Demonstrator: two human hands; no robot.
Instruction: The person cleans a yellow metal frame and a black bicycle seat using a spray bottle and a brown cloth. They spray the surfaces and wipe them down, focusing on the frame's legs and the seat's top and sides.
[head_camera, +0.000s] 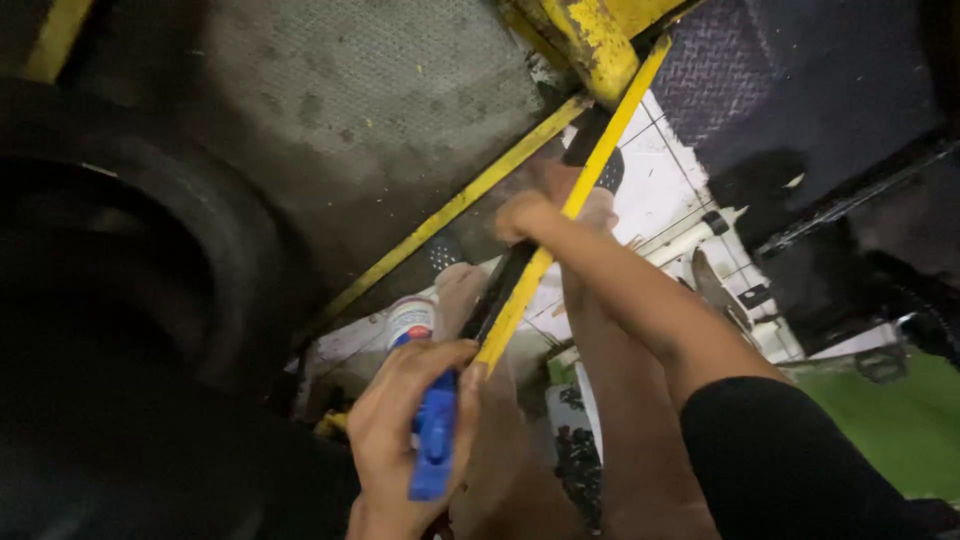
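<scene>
Head view, left to right: a dark tyre (130, 260) fills the left. The left hand (405, 430) wraps its fingers around a blue handle (433, 450) at the low end of a yellow bar (560, 225). The right hand (525, 215) clamps the bar higher up. Bare feet (470, 295) lie beneath; a slip could drop the bar onto them.

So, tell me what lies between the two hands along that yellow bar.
In the head view, only bare yellow bar runs between the left hand, holding a blue handle, and the right hand.
</scene>
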